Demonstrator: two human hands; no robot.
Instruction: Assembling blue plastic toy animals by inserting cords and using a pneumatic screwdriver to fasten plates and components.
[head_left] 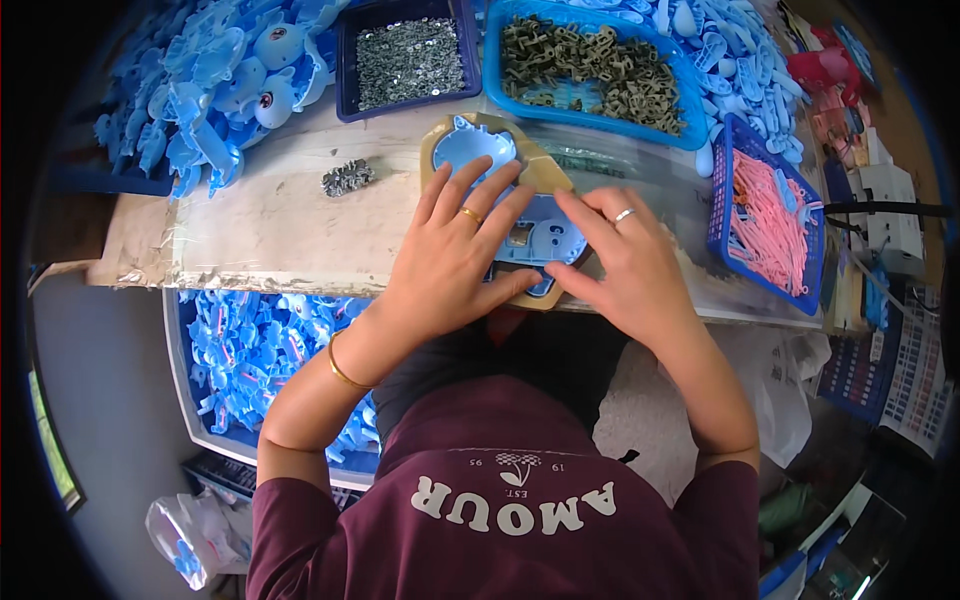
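A tan fixture point(545, 172) lies at the table's front edge with light blue plastic shell halves in its hollows. The far shell point(470, 145) is a rounded cup, partly under my left fingers. The near shell point(555, 235) has moulded details and a small metallic-looking piece point(519, 236) in it. My left hand point(450, 245) lies spread over the fixture, palm down, with its thumb along the near shell's front side. My right hand point(632, 260) is at the near shell's right side, forefinger and thumb stretched apart and touching around its edge. What lies beneath my left palm is hidden.
A pile of small metal pieces point(347, 178) lies left of the fixture. Behind stand a dark tray of metal parts point(343, 95) and a blue basket of brownish clips point(590, 118). Blue shells point(235, 90) heap at far left; a basket of pink strips point(722, 215) sits right. A bin point(180, 365) of blue parts stands below.
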